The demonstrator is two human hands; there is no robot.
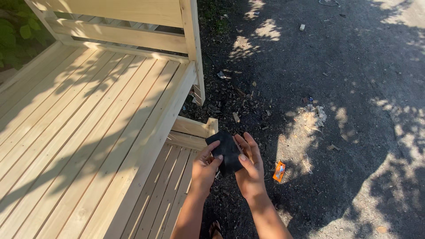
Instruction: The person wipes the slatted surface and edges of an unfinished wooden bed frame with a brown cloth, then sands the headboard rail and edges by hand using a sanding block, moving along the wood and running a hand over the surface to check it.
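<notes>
Both hands are up in front of me, over the edge of the pale wooden deck [88,132]. My left hand [204,170] pinches the near side of a small black square block [226,152], thumb on top; my right hand [250,170] cradles it from the other side, fingers closed around it. Dark gravel ground [345,88] lies beyond, an orange wrapper [279,171] just beside my right wrist, sawdust [312,116] farther off.

Both forearms are bare from the bottom edge of the view up to the wrists, with no sleeve, watch or glove on them. The left hand [204,170] and right hand [250,170] wear no rings, and the fingernails are short and unpainted. Below them shows a foot in a dark strapped sandal [215,228].
</notes>
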